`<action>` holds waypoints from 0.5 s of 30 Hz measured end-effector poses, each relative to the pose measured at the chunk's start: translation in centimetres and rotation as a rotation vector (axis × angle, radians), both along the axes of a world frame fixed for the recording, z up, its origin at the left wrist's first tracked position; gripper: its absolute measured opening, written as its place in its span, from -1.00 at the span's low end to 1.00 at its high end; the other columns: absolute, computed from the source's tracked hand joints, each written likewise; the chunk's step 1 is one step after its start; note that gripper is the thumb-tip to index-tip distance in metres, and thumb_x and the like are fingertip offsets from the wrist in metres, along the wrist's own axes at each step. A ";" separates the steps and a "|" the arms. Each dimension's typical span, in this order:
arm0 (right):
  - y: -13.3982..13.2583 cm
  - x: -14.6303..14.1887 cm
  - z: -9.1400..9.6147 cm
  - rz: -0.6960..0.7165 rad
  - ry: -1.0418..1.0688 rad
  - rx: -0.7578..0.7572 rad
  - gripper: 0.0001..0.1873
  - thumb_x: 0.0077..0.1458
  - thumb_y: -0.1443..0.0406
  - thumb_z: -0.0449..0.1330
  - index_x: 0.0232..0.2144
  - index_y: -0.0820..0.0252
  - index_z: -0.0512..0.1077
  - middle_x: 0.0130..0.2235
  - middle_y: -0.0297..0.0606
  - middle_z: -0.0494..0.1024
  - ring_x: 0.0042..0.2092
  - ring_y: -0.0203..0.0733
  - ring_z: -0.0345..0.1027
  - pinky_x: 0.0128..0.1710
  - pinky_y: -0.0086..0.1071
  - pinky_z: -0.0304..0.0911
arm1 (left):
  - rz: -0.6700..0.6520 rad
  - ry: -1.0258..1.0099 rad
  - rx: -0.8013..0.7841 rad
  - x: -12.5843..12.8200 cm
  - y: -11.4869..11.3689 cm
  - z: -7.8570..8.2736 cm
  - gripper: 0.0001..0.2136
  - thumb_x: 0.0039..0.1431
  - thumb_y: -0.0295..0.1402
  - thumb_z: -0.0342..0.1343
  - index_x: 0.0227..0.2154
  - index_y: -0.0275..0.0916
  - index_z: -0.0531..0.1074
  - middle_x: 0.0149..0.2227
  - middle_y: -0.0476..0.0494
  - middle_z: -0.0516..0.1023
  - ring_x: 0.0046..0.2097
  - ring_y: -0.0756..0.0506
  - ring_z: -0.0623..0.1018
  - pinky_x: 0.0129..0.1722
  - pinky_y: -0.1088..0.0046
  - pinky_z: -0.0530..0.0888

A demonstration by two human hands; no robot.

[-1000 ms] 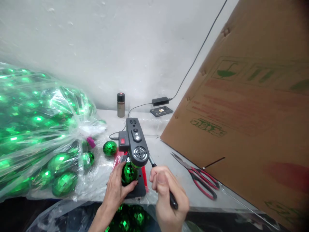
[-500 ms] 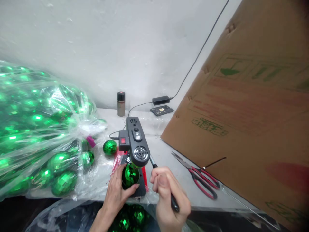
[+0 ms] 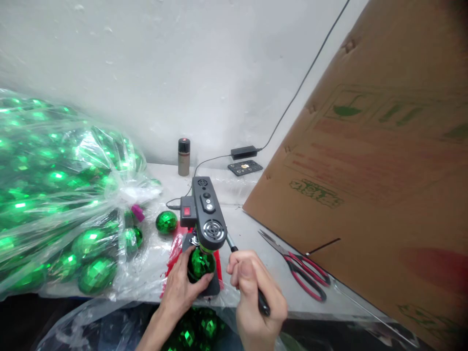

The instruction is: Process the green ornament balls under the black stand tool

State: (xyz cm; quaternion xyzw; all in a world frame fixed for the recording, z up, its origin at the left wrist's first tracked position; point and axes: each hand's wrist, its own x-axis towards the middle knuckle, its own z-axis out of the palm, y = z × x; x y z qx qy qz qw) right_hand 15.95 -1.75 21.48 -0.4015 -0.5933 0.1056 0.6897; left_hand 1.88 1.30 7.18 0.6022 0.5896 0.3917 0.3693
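Note:
A shiny green faceted ball [image 3: 201, 263] sits under the head of a small black bench machine [image 3: 209, 214]. My left hand [image 3: 180, 287] curls round the ball's left and near side, thumb across its front. With my right hand [image 3: 258, 297] I grip the black handle [image 3: 263, 303] of the machine's lever, whose metal rod runs up to the machine's right side. The machine has a red switch [image 3: 186, 211] on its left, and its base plate stands on red material [image 3: 174, 257]. Another green ball [image 3: 166, 222] lies just left of the machine.
A clear plastic bag [image 3: 120, 195] full of green balls fills the left. Red-and-black scissors [image 3: 298, 268] lie right, beside a large cardboard box [image 3: 365, 185]. A capped bottle [image 3: 184, 157], power adapter [image 3: 243, 152] and phone [image 3: 245, 167] stand behind. More green balls [image 3: 197, 329] are below the table edge.
The ball under the machine head has shifted slightly to the right with my left hand round it. My right hand stays on the lever, almost unmoved.

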 end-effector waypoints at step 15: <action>-0.1 -0.2 -0.1 -0.019 0.052 -0.047 -0.58 0.55 0.35 0.10 -0.45 0.11 0.33 -0.46 -0.38 0.40 -0.43 -0.30 0.34 -0.45 -0.39 0.21 | 0.042 -0.513 -0.262 -3.9 -4.2 -1.7 0.02 -0.17 0.43 0.45 0.25 -0.19 0.54 0.27 -0.41 0.65 0.37 -0.53 0.55 0.41 -0.03 0.47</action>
